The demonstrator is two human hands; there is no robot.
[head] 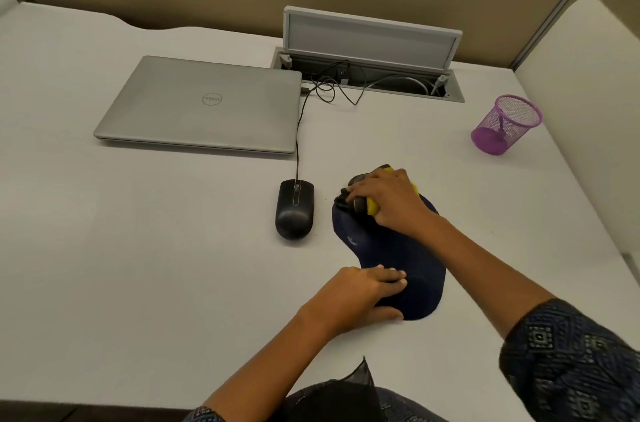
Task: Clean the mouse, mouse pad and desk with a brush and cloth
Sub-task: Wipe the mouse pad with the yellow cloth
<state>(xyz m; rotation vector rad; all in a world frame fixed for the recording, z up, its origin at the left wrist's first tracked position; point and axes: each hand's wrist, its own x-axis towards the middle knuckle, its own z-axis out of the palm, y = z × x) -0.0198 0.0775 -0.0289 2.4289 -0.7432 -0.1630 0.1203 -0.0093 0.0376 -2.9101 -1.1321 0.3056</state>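
A dark blue mouse pad (391,248) with a raised wrist rest lies on the white desk (138,266). My right hand (388,200) presses a bunched yellow and dark cloth (367,205) onto the pad's far end. My left hand (363,290) lies flat on the pad's near end, fingers spread over the wrist rest, thumb at the pad's front edge. A black wired mouse (295,208) sits on the desk just left of the pad. No brush is visible.
A closed silver laptop (204,103) lies at the back left, with the mouse cable (298,131) running past its right edge. Behind it an open cable tray (367,75) holds wires. A purple mesh pen cup (505,124) stands at the right.
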